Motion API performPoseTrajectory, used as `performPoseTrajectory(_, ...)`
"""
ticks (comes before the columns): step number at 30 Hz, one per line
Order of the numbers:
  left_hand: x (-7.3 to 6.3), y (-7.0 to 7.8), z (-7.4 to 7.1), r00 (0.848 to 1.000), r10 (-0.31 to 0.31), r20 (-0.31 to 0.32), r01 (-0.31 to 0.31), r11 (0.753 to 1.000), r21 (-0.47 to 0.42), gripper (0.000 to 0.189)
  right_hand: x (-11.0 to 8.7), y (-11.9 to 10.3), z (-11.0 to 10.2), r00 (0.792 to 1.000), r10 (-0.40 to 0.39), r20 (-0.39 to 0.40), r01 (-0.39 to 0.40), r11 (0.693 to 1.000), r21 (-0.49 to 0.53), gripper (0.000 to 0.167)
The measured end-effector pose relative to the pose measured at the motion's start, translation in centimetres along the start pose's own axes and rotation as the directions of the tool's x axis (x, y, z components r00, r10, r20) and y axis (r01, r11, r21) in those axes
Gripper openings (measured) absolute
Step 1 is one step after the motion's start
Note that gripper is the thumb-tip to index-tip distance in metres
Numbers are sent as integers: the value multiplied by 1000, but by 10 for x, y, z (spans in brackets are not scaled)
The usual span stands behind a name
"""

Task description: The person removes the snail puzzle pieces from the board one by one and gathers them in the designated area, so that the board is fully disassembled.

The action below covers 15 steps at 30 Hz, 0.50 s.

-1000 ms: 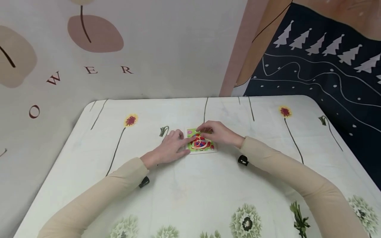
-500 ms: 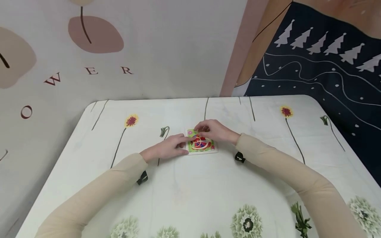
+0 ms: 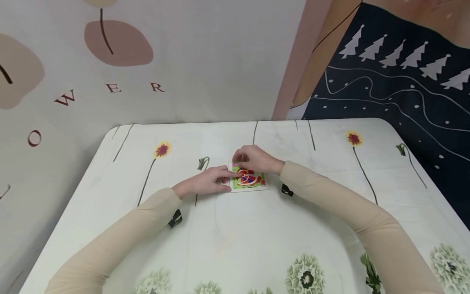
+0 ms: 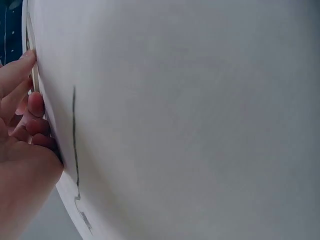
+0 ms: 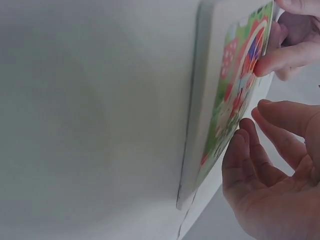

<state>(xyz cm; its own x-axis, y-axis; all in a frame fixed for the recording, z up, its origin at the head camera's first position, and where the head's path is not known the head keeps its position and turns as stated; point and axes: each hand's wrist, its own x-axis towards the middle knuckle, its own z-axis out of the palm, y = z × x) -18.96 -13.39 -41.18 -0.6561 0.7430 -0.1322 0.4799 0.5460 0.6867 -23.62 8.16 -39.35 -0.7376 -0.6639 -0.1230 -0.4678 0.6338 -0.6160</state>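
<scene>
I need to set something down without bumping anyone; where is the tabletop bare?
The widest free patch of tabletop lies between the left sleeve and right sleeve, nearer than the picture board. More lies outside each sleeve, over flat printed flowers. The board is crowded by the left hand and right hand.

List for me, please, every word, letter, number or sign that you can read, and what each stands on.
"O W E R": spaced letters on the wall.
A mark at the picture's left edge: unclear.
Board: a colourful picture, no readable text.
Wrist cameras: too small to tell.
</scene>
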Motion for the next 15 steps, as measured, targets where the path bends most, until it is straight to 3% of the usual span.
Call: performPoseTrajectory(15, 0, -1, 0, 1000, -29, 2, 29, 998, -48, 50, 14, 3, -2, 996, 29, 82, -28, 1000, -15, 15)
